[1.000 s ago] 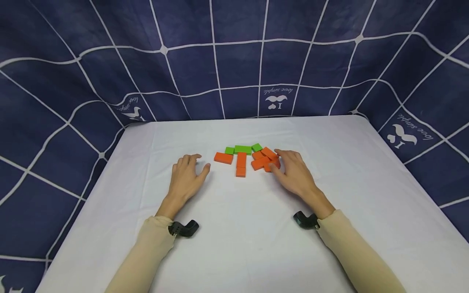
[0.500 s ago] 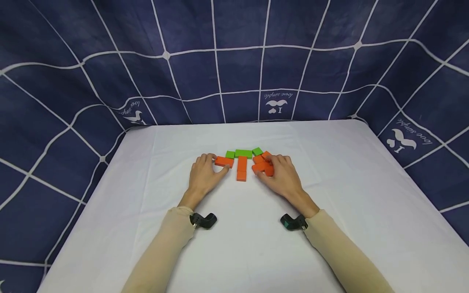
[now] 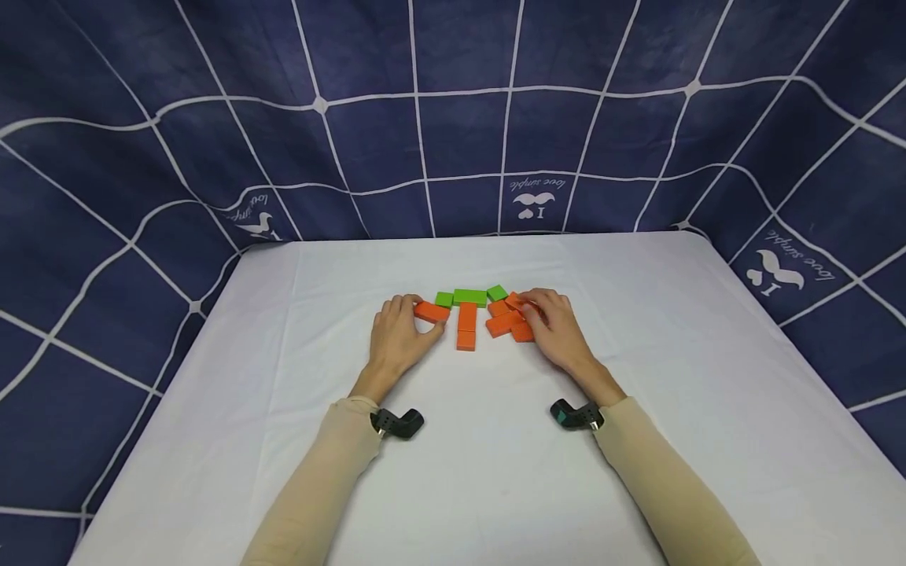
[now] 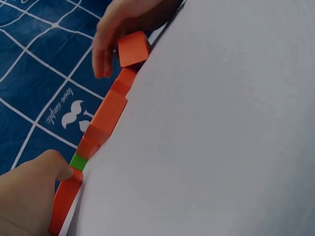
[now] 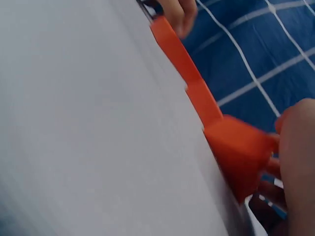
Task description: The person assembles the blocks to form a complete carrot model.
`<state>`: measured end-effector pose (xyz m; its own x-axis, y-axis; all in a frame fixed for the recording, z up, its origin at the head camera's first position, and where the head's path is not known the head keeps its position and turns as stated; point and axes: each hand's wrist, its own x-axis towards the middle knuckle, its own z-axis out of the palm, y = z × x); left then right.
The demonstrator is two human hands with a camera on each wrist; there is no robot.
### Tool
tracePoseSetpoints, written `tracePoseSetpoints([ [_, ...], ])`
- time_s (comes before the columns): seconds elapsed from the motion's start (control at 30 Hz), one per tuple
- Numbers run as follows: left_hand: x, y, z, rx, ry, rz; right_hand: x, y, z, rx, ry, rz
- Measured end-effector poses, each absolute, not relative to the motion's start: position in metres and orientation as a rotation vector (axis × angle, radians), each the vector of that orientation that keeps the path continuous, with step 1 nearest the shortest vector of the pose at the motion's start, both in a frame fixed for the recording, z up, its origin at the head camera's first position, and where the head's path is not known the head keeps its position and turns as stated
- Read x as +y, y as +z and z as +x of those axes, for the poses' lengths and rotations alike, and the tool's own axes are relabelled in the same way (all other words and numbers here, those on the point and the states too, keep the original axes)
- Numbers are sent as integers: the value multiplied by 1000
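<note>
My left hand [image 3: 398,336] is at the left end of a group of wooden blocks. Its thumb and fingers pinch an orange block [image 3: 432,312], which the thumb also touches in the left wrist view. On the right, my right hand [image 3: 561,328] bends over a small pile of orange blocks [image 3: 499,324]. Between its thumb and fingers is a tilted orange block [image 5: 238,147], blurred in the right wrist view and partly covered by the hand in the head view.
Two orange blocks [image 3: 467,318] lie end to end between the hands. Behind them run a long green block [image 3: 470,297] and two smaller green ones, left [image 3: 443,299] and right [image 3: 498,292]. A white cloth [image 3: 467,472] covers the table; dark blue checked fabric [image 3: 467,126] surrounds it.
Both hands have come inward to the blocks. The left hand has taken hold of the left orange block, which is turned slightly. The right hand reached over the pile, then drew back a little rightward.
</note>
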<state>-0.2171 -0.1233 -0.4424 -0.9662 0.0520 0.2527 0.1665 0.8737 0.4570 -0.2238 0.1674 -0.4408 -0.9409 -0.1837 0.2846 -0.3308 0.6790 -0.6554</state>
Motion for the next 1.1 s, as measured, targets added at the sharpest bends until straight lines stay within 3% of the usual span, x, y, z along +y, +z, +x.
tracePoseSetpoints([
  [0.67,-168,-450,-202,-2838,-801,-506,214,-449,-242,-2778,1001,553],
  [1.1,-184,-441,-187,-2785,-988,-498,208,-440,-236,-2676,1243,325],
])
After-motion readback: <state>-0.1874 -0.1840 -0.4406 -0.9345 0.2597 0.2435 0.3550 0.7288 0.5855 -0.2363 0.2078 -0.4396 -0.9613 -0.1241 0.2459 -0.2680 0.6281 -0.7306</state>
